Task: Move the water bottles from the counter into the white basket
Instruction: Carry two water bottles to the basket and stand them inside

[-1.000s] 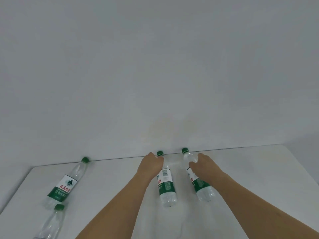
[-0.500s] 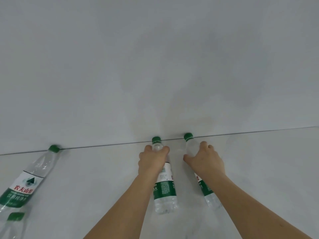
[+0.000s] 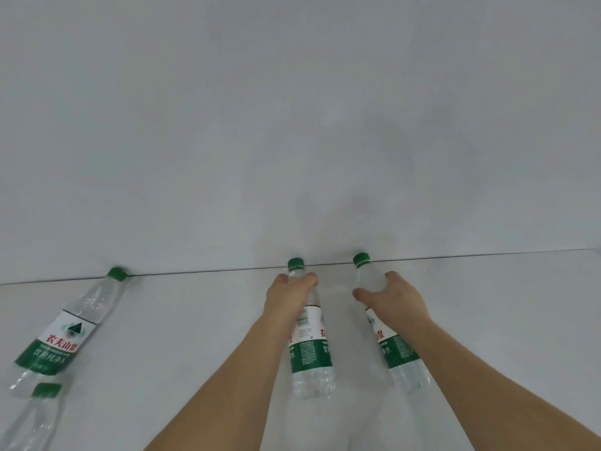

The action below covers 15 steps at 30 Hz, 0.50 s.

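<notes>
The white bench (image 3: pixel 504 320) meets a plain grey wall (image 3: pixel 292 125) at its far edge. Two spare bottles lie at left: one (image 3: pixel 58 333) far, one (image 3: pixel 29 421) near. Versus the earlier frame, the view sits closer. Left hand (image 3: pixel 286 297) fingers clamp the middle bottle (image 3: pixel 310 349); right hand (image 3: pixel 395 299) fingers clamp the right bottle (image 3: pixel 400 356). Both are clear, green-capped, lying flat.

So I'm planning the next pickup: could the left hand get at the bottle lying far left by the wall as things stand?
Probably not yet: the left hand already grips a bottle. The far-left bottle lies in the open on the counter, nothing covering it.
</notes>
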Available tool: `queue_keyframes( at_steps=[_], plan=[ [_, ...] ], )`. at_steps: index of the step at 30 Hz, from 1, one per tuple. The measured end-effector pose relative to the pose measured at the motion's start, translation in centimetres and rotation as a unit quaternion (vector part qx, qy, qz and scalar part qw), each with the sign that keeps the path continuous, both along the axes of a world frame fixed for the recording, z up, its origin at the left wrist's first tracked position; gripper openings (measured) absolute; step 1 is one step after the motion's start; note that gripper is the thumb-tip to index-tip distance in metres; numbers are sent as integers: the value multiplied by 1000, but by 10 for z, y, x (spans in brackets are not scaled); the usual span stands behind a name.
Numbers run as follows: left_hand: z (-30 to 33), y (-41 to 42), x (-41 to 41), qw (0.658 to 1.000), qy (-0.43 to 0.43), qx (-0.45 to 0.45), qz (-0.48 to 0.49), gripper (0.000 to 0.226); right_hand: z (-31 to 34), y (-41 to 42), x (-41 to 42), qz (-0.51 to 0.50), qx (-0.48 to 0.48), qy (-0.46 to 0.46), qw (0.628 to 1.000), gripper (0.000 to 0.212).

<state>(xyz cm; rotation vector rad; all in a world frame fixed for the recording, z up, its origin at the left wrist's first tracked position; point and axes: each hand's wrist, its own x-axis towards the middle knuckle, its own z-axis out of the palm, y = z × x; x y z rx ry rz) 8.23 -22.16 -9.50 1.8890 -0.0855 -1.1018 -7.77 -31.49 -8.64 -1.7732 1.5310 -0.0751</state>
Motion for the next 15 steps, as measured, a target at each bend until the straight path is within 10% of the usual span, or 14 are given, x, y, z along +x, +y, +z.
queue_keyframes(
  at_steps=[4, 15],
  plan=[
    [40, 36, -14, 996, 21, -86, 7, 25, 35, 10, -26, -47, 85, -111, 989, 76],
    [214, 104, -88, 951, -228, -209, 17, 21, 182, 99, -75, 15, 31, -267, 963, 24]
  ],
)
